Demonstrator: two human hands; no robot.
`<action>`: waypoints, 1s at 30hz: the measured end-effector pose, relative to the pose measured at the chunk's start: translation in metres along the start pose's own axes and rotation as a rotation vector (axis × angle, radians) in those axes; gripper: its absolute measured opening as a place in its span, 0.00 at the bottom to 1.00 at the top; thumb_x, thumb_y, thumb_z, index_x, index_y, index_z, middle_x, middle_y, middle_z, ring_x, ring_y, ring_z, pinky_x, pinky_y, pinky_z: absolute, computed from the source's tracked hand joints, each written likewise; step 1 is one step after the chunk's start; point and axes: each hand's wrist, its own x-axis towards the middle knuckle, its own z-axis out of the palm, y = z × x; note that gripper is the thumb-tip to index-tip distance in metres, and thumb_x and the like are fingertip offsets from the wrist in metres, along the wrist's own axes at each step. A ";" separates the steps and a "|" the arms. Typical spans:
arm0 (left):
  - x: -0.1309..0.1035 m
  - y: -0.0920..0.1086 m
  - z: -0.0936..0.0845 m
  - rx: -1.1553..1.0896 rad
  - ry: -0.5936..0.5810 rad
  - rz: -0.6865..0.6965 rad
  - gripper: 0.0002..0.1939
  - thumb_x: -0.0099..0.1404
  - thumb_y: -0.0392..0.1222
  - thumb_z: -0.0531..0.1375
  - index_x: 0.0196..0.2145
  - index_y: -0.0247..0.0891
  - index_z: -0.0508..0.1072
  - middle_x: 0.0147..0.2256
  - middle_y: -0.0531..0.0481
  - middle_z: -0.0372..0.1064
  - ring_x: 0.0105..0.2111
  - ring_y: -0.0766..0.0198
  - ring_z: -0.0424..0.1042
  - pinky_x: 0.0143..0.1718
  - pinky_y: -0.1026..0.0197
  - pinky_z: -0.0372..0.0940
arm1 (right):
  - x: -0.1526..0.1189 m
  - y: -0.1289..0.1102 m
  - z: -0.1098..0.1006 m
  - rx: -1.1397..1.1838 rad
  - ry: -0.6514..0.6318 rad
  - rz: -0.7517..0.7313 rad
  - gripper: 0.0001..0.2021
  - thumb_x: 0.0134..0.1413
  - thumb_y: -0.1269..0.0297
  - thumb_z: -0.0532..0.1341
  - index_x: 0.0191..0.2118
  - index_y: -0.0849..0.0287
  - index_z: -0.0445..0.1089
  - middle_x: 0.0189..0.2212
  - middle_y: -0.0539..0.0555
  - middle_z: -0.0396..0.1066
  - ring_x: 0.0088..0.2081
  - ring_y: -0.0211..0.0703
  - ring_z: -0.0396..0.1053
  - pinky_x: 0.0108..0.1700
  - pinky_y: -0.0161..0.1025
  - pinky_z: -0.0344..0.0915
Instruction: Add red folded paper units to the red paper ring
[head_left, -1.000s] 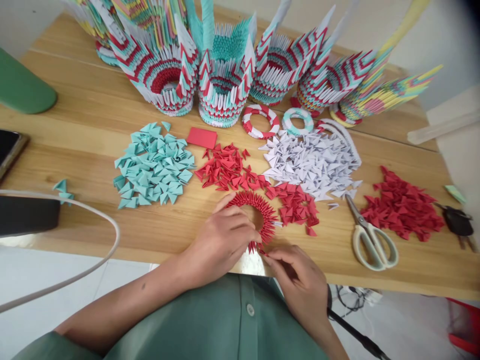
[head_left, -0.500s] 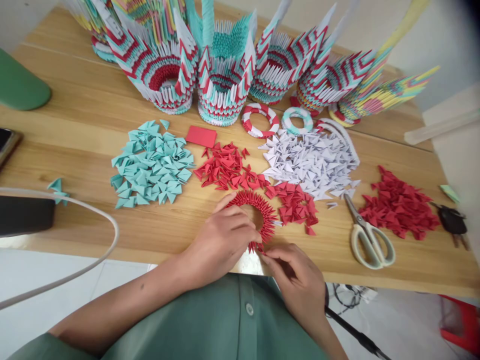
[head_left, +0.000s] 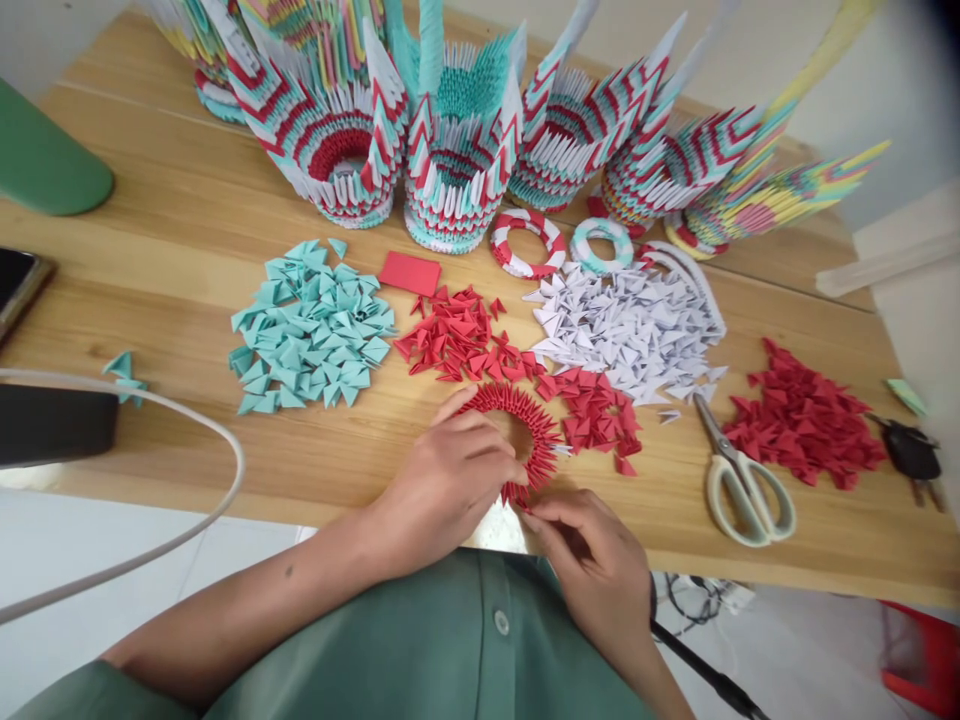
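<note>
A ring of folded red paper pieces (head_left: 541, 440) is gripped at its left side by my left hand (head_left: 454, 475), whose fingers curl over it and cover part of it. A bit of white shows on the ring's right edge. My right hand (head_left: 589, 550) pinches at the ring's lower edge, thumb and forefinger together; a small red piece (head_left: 525, 508) shows partly at the fingertips. Just beyond the ring lie loose red folded pieces (head_left: 450, 335), with more red ones (head_left: 600, 412) to its right.
Turquoise pieces (head_left: 311, 330) lie left, white pieces (head_left: 630, 330) right of centre, another red heap (head_left: 806, 415) farther right beside scissors (head_left: 750, 490). Folded-paper baskets (head_left: 454, 195) line the back. A white cable (head_left: 232, 440) loops at left near a phone (head_left: 19, 285) and green bottle (head_left: 49, 155).
The view has shifted slightly, so the table's things sit a little farther right. Both hands keep nearly the same pose at the ring.
</note>
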 end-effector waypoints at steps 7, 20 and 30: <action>0.002 -0.002 0.003 -0.012 0.016 -0.004 0.11 0.68 0.28 0.55 0.32 0.38 0.73 0.31 0.54 0.74 0.35 0.66 0.69 0.62 0.50 0.54 | 0.001 -0.001 0.002 0.004 -0.006 -0.004 0.03 0.58 0.67 0.65 0.35 0.52 0.72 0.28 0.46 0.73 0.30 0.38 0.70 0.33 0.35 0.65; 0.001 -0.002 0.004 -0.027 -0.019 0.006 0.11 0.68 0.28 0.55 0.30 0.35 0.74 0.29 0.53 0.73 0.33 0.67 0.69 0.62 0.52 0.55 | 0.003 -0.001 0.005 -0.052 0.031 -0.007 0.04 0.60 0.69 0.63 0.34 0.54 0.70 0.27 0.47 0.71 0.28 0.38 0.67 0.31 0.35 0.62; -0.002 0.000 0.003 0.079 -0.056 0.009 0.10 0.68 0.28 0.54 0.35 0.35 0.74 0.33 0.50 0.75 0.38 0.63 0.72 0.66 0.40 0.50 | 0.003 -0.002 -0.004 -0.190 0.044 -0.103 0.03 0.61 0.66 0.62 0.36 0.55 0.68 0.29 0.51 0.72 0.32 0.42 0.68 0.34 0.39 0.65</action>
